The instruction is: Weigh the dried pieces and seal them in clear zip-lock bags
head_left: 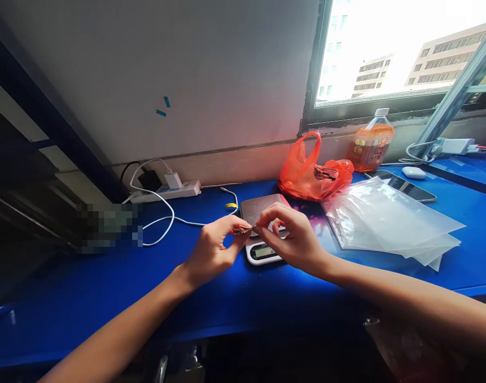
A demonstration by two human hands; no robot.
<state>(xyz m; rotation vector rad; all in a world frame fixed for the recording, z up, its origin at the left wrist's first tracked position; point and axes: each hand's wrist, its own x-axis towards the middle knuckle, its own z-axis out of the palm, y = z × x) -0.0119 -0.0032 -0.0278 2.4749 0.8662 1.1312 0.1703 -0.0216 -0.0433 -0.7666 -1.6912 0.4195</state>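
Observation:
Between the fingertips of both hands is a small, thin, brown, dried-looking piece (245, 229), whose kind I cannot make out. My left hand (215, 244) pinches its left part. Close by on the right, my right hand (293, 234) has thumb and forefinger pressed together at the other end. Both hands are above a small digital scale (254, 261) with a dark weighing plate and a white front; its reading is partly covered by my right hand. Behind the scale sits a red plastic bag (302, 170) with its handle standing up and brownish dried contents showing.
Clear plastic bags (386, 223) lie fanned out at right, near a phone (406, 186) and a white earbud case (413, 172). A drink bottle (373, 143) stands by the window. At left, a white cable (173, 213) loops from a power strip (187, 189) on the blue table (147, 287).

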